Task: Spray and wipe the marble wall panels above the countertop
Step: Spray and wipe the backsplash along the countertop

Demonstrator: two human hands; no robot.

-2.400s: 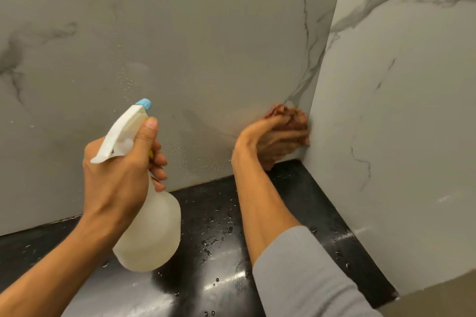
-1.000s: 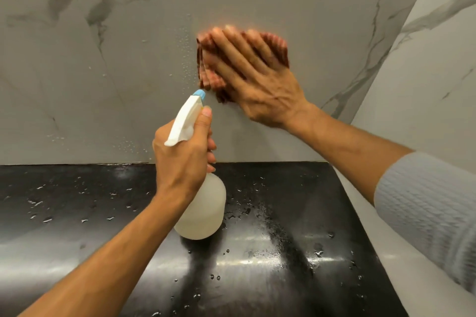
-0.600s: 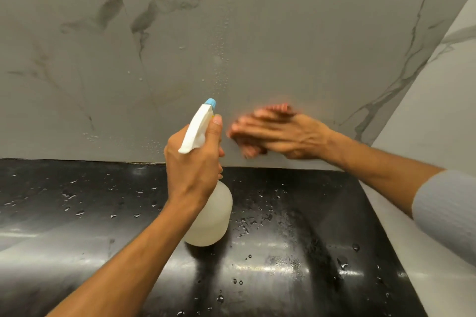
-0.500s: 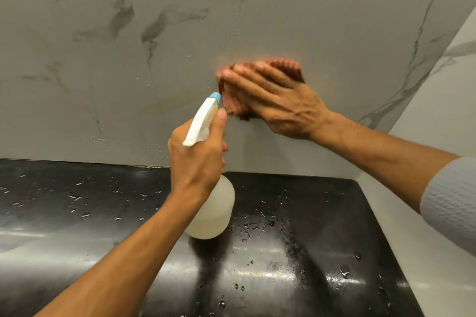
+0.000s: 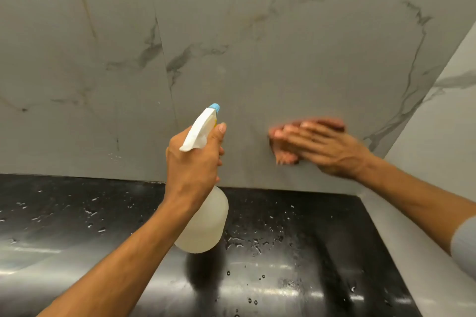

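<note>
Head view: wiping low on the marble wall panel (image 5: 257, 46), spray bottle (image 5: 203, 224) at the ready.
My right hand (image 5: 327, 149) lies flat, fingers straight, pressing the reddish cloth (image 5: 284, 157) on the panel just above the back edge of the countertop (image 5: 77, 213), toward its right corner; the hand is motion-blurred. My left hand (image 5: 192, 162) is wrapped round the bottle, lifted off the counter, nozzle toward the wall. As I judge it, the unpinched cloth could slide from under my palm, and a stray trigger squeeze would re-wet the patch.
</note>
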